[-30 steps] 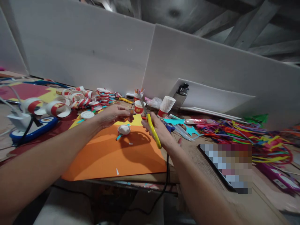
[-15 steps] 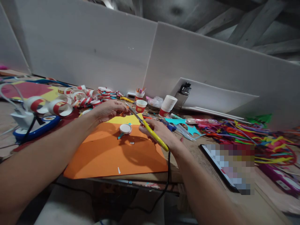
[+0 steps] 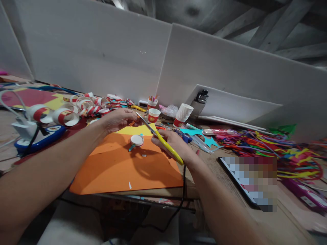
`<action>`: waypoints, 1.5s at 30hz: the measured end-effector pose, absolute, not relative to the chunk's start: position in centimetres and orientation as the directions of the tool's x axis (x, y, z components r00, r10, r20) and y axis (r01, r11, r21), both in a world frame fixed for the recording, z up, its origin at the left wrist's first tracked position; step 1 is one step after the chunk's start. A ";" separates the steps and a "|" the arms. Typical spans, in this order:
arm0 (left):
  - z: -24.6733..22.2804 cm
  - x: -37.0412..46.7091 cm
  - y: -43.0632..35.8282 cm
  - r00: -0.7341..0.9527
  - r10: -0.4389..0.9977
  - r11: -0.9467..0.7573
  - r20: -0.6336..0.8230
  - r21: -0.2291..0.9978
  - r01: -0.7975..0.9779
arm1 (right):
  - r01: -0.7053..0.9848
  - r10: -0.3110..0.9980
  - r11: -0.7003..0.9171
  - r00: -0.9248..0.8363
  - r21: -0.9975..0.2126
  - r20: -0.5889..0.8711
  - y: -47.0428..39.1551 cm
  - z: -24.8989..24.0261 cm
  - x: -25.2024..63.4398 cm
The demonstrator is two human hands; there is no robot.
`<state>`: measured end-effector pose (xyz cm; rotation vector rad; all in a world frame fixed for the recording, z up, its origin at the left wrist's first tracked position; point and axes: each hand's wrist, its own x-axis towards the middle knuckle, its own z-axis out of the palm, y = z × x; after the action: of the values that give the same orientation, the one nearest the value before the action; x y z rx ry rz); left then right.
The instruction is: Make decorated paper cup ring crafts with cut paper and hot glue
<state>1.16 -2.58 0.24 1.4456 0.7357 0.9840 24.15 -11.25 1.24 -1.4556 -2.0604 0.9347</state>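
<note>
My right hand point(image 3: 176, 140) is wrapped round the yellow handle of a pair of scissors point(image 3: 170, 149). Their metal blades point up and left, the tips close by my left fingers. My left hand point(image 3: 118, 121) is closed in a pinch on a small orange piece point(image 3: 133, 123), partly hidden by the fingers; its material is hard to make out. Below both hands lies an orange sheet point(image 3: 109, 170), with a yellow sheet point(image 3: 134, 129) behind it. On the orange sheet sits a low white cup piece point(image 3: 137, 140) with a teal bit at its side.
Behind my hands stand a paper cup point(image 3: 153, 116), a stack of paper cups point(image 3: 183, 115) and a dark bottle point(image 3: 199, 104). Cut cup rings point(image 3: 66, 116) lie left. Rightward are a teal paper scrap point(image 3: 209, 141), a phone point(image 3: 236, 180) and colourful pipe cleaners point(image 3: 293, 149).
The scissors and both hands have barely moved. The orange piece in my left fingers looks slightly shifted; all else lies as before.
</note>
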 end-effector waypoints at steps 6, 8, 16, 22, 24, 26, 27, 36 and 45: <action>0.2 1.1 -2.5 0.442 0.882 -0.144 0.165 0.986 -0.081 | 0.627 0.946 0.215 -0.325 -0.749 0.000 -11.3 1.1 24.1; 0.2 1.1 -2.5 0.441 0.881 -0.145 0.171 0.985 -0.092 | 0.624 0.948 0.211 -0.319 -0.752 0.001 -11.3 1.1 24.1; 0.2 0.8 -2.3 0.448 0.878 -0.132 0.171 0.984 -0.119 | 0.616 0.957 0.156 -0.288 -0.772 -0.036 -11.4 1.3 23.8; -0.2 0.6 -1.6 0.455 0.885 -0.076 0.097 0.995 -0.064 | 0.624 0.974 0.074 -0.213 -0.778 -0.078 -10.8 0.8 24.0; -0.3 0.8 -1.7 0.418 0.906 -0.053 0.070 0.997 -0.053 | 0.714 0.987 0.068 -0.152 -0.696 -0.059 -10.5 0.5 24.1; -0.3 1.2 -1.9 0.385 0.921 -0.040 0.058 0.998 -0.054 | 0.848 0.996 0.085 -0.092 -0.523 0.014 -10.3 0.1 24.1; -0.4 1.3 -2.1 0.379 0.924 -0.033 0.052 0.998 -0.055 | 0.900 0.996 0.082 -0.067 -0.429 0.051 -10.3 -0.1 24.1; -2.0 2.8 -2.2 0.390 0.921 0.016 0.017 0.997 -0.080 | 0.996 0.999 0.047 -0.047 -0.079 -0.005 -10.8 -1.3 22.7; -2.0 5.2 -4.5 0.338 0.938 0.020 0.073 0.965 -0.262 | 0.775 0.917 0.307 -0.087 -0.552 0.389 -10.2 -1.6 22.6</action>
<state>5.21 -4.48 -2.04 1.1799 0.7488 1.0811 22.56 -10.24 -1.55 -1.5031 -1.8936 0.2653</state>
